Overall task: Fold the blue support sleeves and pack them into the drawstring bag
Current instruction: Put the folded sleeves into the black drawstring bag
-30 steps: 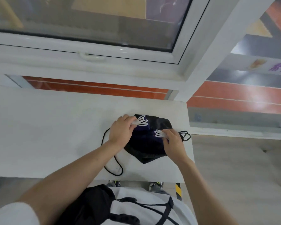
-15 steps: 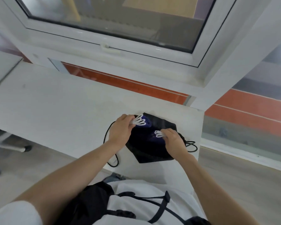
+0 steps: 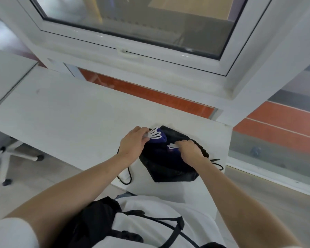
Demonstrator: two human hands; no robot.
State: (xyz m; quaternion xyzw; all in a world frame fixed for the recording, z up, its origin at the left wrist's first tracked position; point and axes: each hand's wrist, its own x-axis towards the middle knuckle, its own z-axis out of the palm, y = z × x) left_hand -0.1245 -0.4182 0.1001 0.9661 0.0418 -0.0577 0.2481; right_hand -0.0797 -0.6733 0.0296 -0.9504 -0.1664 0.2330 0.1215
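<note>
Lying diagonally, drawstring bag [image 3: 170, 169] mouth faces away.

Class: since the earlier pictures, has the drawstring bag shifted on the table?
No. The drawstring bag stays by the table's near right corner; only the camera turned.

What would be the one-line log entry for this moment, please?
stage: packing | left hand: gripping blue sleeve at bag mouth | right hand: on second sleeve | drawstring bag: on table, open
</note>
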